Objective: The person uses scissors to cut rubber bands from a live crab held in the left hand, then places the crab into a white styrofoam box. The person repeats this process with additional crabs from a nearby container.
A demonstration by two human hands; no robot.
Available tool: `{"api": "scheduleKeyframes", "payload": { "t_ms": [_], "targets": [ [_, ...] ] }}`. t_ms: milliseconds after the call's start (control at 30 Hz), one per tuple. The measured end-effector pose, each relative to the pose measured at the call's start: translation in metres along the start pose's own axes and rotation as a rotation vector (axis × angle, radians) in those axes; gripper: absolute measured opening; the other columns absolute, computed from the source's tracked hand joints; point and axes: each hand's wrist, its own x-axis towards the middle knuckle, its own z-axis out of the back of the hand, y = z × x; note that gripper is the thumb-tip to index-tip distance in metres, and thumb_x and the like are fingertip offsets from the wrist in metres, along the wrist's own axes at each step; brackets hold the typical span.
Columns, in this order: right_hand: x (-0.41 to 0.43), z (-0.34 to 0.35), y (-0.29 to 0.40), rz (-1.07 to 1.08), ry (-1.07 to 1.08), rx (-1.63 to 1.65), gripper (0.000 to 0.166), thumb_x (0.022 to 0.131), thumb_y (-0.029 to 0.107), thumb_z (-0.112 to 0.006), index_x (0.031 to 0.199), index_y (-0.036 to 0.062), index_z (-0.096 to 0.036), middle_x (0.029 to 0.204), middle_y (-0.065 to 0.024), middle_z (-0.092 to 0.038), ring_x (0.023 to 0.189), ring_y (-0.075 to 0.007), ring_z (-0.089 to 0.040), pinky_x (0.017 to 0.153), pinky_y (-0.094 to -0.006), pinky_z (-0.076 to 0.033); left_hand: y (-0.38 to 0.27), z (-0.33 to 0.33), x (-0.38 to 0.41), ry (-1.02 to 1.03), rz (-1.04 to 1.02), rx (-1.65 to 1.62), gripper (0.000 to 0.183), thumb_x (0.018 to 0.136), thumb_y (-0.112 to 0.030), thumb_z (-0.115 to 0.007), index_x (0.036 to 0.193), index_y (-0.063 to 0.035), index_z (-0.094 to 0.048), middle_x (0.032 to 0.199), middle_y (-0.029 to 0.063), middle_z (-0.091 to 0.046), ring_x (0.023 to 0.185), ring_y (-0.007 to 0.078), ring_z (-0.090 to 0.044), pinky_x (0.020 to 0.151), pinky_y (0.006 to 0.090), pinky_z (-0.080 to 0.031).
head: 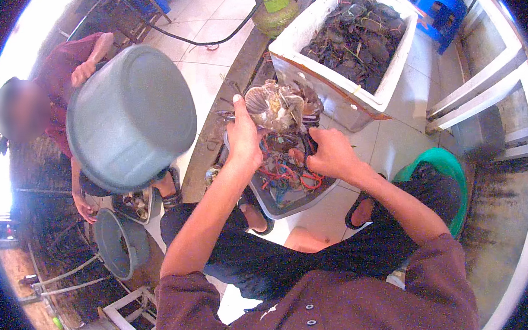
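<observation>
My left hand (244, 141) grips a pale-bellied crab (273, 105), its underside turned up, thumb along its edge. In my right hand (329, 154) are dark-handled scissors (308, 144), held at the crab's lower right side; their blades are mostly hidden. Beneath both hands a grey plastic tub (273, 210) on the floor contains red and blue strings (287, 175) and other dark bits. Just beyond stands a white foam box (349, 105) heaped with dark crabs (358, 39).
At left a co-worker (76, 54) holds a large grey tub (129, 118). Below are a smaller tray (151, 212) with crabs and a grey bucket (133, 245). A green gas cylinder (275, 14) stands behind; a green basin (458, 198) and blue stool (438, 9) are at right.
</observation>
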Motion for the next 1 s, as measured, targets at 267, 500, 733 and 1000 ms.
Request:
{"api": "scheduleKeyframes", "payload": {
  "t_ms": [267, 500, 733, 1000],
  "targets": [
    [0.003, -0.008, -0.015, 0.124, 0.100, 0.301, 0.051, 0.079, 0.048, -0.069, 0.091, -0.0019, -0.067, 0.075, -0.0228, -0.067, 0.075, -0.0408, -0.067, 0.070, -0.0469, -0.051, 0.006, 0.005, 0.007, 0.001, -0.049, 0.029, 0.065, 0.098, -0.055, -0.042, 0.123, 0.0051, -0.052, 0.119, 0.0163, -0.060, 0.104, 0.0256, -0.063, 0.089, 0.0450, -0.053],
    [0.000, -0.008, -0.018, 0.116, 0.114, 0.373, 0.049, 0.081, 0.048, -0.071, 0.082, -0.0005, -0.065, 0.060, -0.0119, -0.059, 0.058, -0.0209, -0.059, 0.059, -0.0397, -0.047, 0.002, 0.000, 0.002, -0.032, -0.036, 0.052, 0.061, 0.099, -0.054, -0.039, 0.123, 0.0006, -0.055, 0.120, 0.0140, -0.060, 0.103, 0.0243, -0.063, 0.090, 0.0441, -0.051],
    [-0.005, -0.007, -0.022, 0.020, 0.050, 0.110, 0.066, 0.072, 0.061, -0.072, 0.092, -0.0008, -0.065, 0.080, -0.0214, -0.065, 0.075, -0.0374, -0.064, 0.066, -0.0448, -0.048, 0.009, 0.014, 0.020, -0.001, -0.074, 0.017, 0.059, 0.101, -0.052, -0.036, 0.124, -0.0006, -0.053, 0.119, 0.0140, -0.060, 0.104, 0.0244, -0.063, 0.088, 0.0438, -0.052],
    [-0.010, 0.003, -0.012, 0.050, 0.016, -0.098, 0.070, 0.071, 0.068, -0.067, 0.095, 0.0022, -0.066, 0.091, -0.0208, -0.064, 0.088, -0.0392, -0.064, 0.075, -0.0484, -0.050, 0.007, 0.017, 0.022, -0.017, -0.063, 0.008, 0.059, 0.101, -0.051, -0.035, 0.126, -0.0003, -0.052, 0.120, 0.0147, -0.060, 0.104, 0.0247, -0.063, 0.088, 0.0451, -0.052]
  ]
}}
